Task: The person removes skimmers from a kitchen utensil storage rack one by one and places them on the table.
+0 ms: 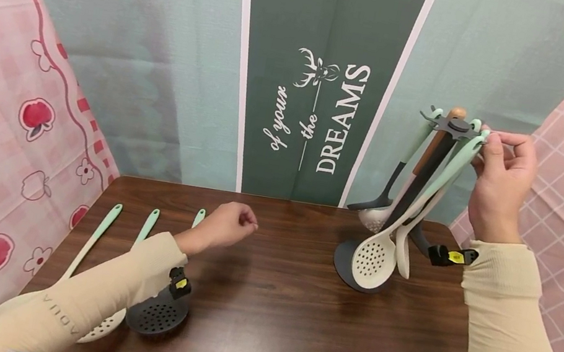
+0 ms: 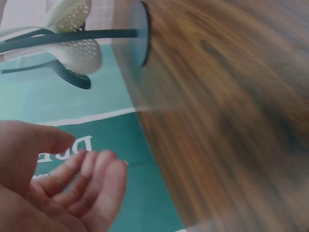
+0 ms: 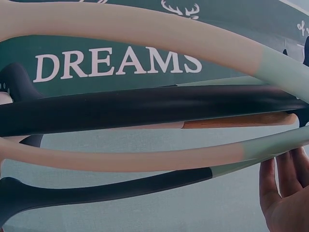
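Observation:
A dark rotary utensil rack stands at the right of the table, hung with several kitchen utensils. My right hand is at its top, thumb and fingers pinching the mint-green end of a hanging utensil's handle. In the right wrist view, fingertips meet mint-green handles from below; which utensil they hold I cannot tell. In front hangs a white slotted spoon, beside a white spoon. A black turner hangs on the left. My left hand, loosely curled and holding nothing, hovers over the table's back middle.
On the brown table at left lie a black skimmer, a white slotted utensil and another pale utensil, partly hidden by my left sleeve. Behind the table hangs a green curtain with lettering.

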Demonstrator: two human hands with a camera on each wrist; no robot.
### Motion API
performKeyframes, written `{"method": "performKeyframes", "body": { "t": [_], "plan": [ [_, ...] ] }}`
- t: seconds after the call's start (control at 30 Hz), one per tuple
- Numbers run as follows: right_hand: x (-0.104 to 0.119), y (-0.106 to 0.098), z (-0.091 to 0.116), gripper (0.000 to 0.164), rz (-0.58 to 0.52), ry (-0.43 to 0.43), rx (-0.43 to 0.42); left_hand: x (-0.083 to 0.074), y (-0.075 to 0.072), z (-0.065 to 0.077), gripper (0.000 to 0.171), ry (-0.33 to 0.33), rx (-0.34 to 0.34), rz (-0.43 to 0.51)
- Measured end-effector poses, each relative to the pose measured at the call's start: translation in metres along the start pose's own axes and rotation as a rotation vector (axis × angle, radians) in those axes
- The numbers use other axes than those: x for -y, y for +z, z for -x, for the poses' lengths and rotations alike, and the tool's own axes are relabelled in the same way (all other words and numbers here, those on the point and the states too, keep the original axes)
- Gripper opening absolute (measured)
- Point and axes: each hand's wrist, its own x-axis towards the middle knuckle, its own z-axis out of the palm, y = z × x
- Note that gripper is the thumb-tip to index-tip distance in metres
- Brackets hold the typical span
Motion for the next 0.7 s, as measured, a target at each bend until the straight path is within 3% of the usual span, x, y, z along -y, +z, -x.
{"method": "performKeyframes", "body": {
  "t": [0.33, 0.5, 0.7],
  "plan": [
    [0.001, 0.000, 0.000, 0.014, 0.004, 0.011, 0.009, -0.071, 0.009, -0.036, 0.012, 0.291, -0.009, 0.036],
    [0.002, 0.000, 0.000, 0.014, 0.006, 0.016, 0.014, -0.113, 0.015, -0.056, 0.014, 0.367, -0.031, 0.089],
    [0.003, -0.002, 0.001, 0.015, -0.005, 0.033, 0.015, -0.157, 0.028, -0.069, 0.018, 0.420, 0.000, 0.170]
  ]
}}
